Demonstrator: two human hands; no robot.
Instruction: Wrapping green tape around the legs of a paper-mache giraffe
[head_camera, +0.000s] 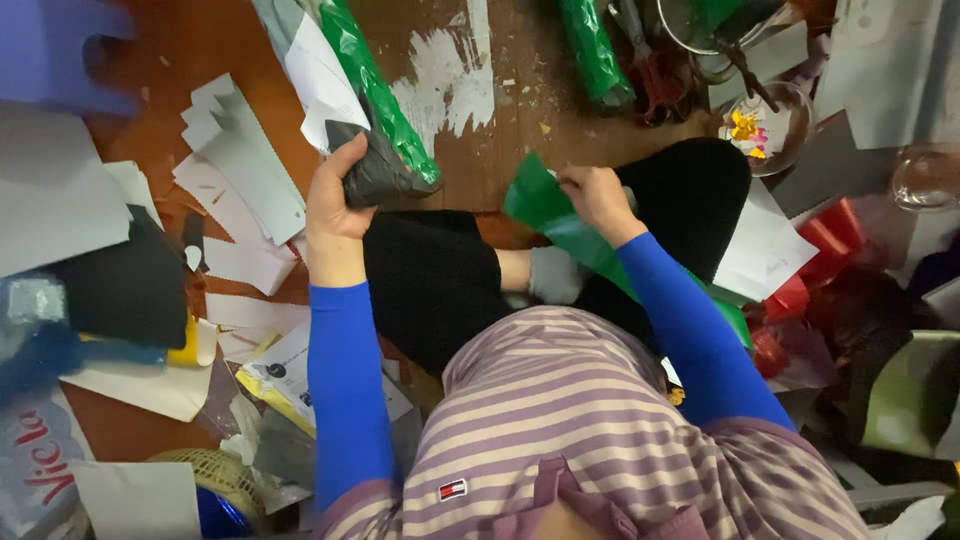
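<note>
Striped shirt (590, 420) up close, blue sleeves out front. Left hand (335, 205) has its grip wrapped round a dark crumpled sheet (375, 170); right hand (595, 195) pinches the green sheet (545, 205) over the knees. I'd keep that green edge taut while folding.

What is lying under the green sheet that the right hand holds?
Under the shiny green plastic sheet held by the right hand lie the person's black trouser leg and a white-socked foot. The floor beneath the sheet's lower part is covered.
</note>
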